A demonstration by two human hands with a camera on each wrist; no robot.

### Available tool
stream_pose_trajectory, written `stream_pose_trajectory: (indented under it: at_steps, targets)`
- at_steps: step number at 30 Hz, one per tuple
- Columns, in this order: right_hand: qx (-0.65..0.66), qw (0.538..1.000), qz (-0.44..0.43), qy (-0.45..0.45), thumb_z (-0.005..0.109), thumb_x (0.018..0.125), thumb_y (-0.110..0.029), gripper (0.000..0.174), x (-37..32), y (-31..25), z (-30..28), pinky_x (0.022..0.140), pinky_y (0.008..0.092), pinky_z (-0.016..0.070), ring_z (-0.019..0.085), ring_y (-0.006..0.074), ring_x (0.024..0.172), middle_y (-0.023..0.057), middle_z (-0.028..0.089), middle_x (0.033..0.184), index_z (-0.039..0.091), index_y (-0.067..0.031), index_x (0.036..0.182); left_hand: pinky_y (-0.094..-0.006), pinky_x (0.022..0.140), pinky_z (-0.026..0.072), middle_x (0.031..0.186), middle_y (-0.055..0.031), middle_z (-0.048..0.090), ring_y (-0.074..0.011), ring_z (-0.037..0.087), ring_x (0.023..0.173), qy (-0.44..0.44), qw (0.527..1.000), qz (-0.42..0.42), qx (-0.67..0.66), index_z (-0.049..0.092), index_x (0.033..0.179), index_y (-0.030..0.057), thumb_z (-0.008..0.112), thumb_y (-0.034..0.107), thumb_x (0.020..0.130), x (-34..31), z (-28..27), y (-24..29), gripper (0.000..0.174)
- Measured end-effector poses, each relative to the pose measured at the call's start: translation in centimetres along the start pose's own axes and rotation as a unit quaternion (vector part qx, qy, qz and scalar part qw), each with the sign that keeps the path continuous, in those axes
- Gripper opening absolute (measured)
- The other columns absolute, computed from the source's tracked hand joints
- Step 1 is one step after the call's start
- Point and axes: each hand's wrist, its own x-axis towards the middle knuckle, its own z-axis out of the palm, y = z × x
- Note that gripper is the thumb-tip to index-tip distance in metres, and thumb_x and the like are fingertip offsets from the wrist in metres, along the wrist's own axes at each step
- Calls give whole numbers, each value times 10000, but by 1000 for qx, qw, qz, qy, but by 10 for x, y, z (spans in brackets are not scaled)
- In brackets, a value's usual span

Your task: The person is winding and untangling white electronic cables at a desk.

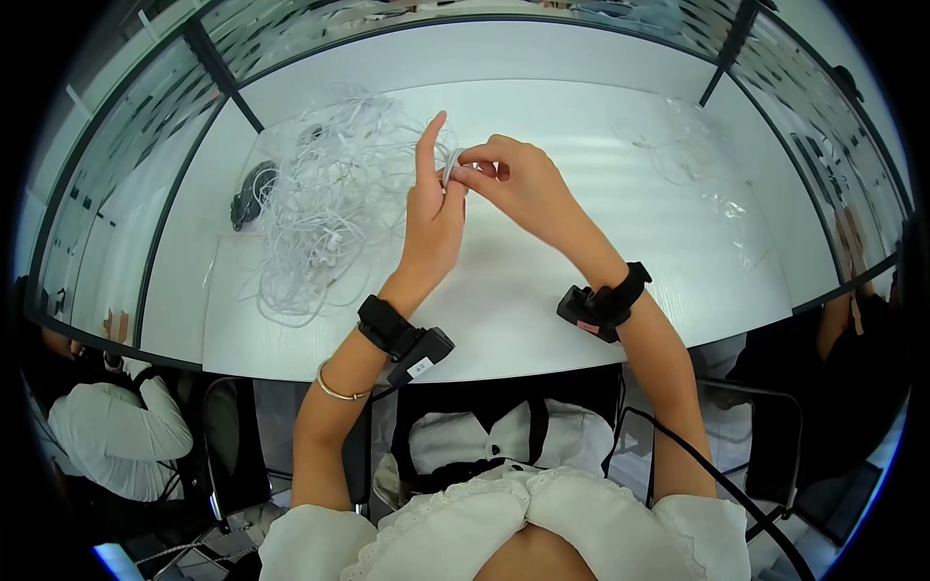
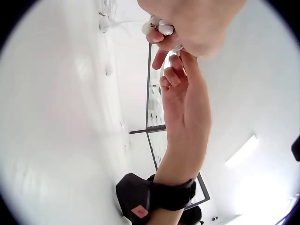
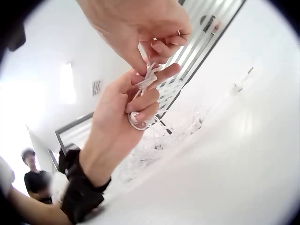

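Observation:
Both hands meet above the table, working on a pair of white wired earphones (image 3: 149, 78) whose cord is wound into a small bundle. My left hand (image 1: 433, 218) holds the bundle, its index finger pointing up and the lower fingers curled in. Two earbuds (image 2: 165, 28) show beside those curled fingers in the left wrist view. From the other side, my right hand (image 1: 528, 184) pinches the wound cord between thumb and fingertips. To the left of the hands, a large tangled heap of white earphone cords (image 1: 325, 203) spreads over the table.
A black coiled cable (image 1: 254, 194) lies at the heap's left edge. Clear plastic bags (image 1: 731, 218) and thin pale loops (image 1: 668, 140) lie at the table's right. Low white panels (image 1: 484, 58) with glass above enclose the back and sides. A black cord (image 1: 717, 474) crosses near my right arm.

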Motion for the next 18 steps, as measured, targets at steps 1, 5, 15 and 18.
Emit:
stream_pose_trajectory:
  at_steps: [1,5,15,18]
  targets:
    - [46,999,2,-3,685,814,-216,234,2,7,0,621,294,437,538,156,669,72,596,763,709,-29,952,-212,526,327,719,-2,487,-59,369,565,-13,1000,-1,17,134,1496,183,375,37,919,1,-2,2,642]
    - [202,979,6,9,694,796,-199,242,-2,25,7,585,286,400,494,137,634,51,507,670,700,-9,945,-226,544,319,668,12,425,-67,358,575,-28,999,-20,5,153,1494,165,368,9,890,-2,1,12,660]
    - [-29,999,-41,16,653,794,-186,150,-8,6,6,580,315,420,540,194,635,56,527,727,686,-62,871,-227,511,311,652,24,423,-58,354,557,-59,996,-66,-25,208,1486,159,330,15,830,2,-8,3,682]
    - [-44,996,-66,40,666,768,-153,147,-8,9,10,593,341,464,610,241,665,82,581,783,678,-43,865,-235,529,322,639,6,423,-69,361,557,-60,996,-67,5,209,1483,146,329,14,835,3,-7,4,672]
